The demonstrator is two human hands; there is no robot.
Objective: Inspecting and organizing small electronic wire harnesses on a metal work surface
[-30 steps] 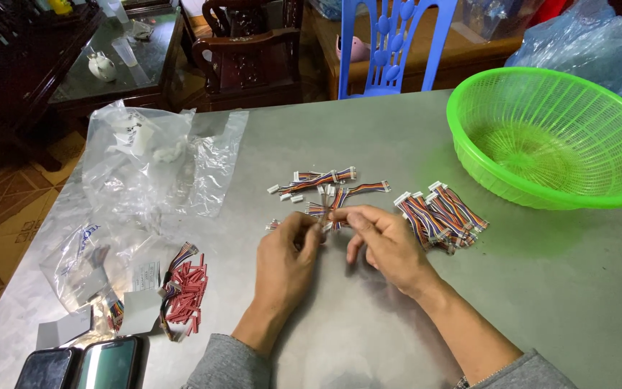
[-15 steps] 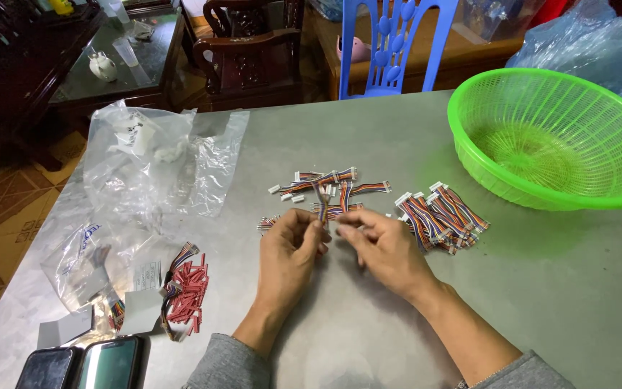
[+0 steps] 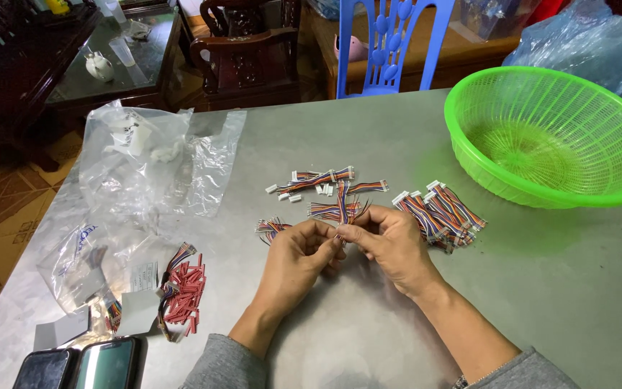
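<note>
Two phones (image 3: 77,366) lie at the near left edge of the grey table (image 3: 577,288), dark screens up. Just right of them, a heap of small red connectors (image 3: 185,294) spills from a clear bag, with larger crumpled clear plastic bags (image 3: 149,162) farther back. Mid-table, left hand (image 3: 298,258) and right hand (image 3: 391,246) meet fingertip to fingertip, each pinched shut on one small multicoloured wire harness (image 3: 341,210), whose wires rise just above the fingers. Loose harnesses (image 3: 322,181) with white plugs lie scattered just beyond the hands; a few more show at the left hand's far side. Right of the right hand, touching its knuckles, sits a tidy bundle of harnesses (image 3: 440,212). Far right: green plastic basket (image 3: 617,194), upright, near the bundle.
</note>
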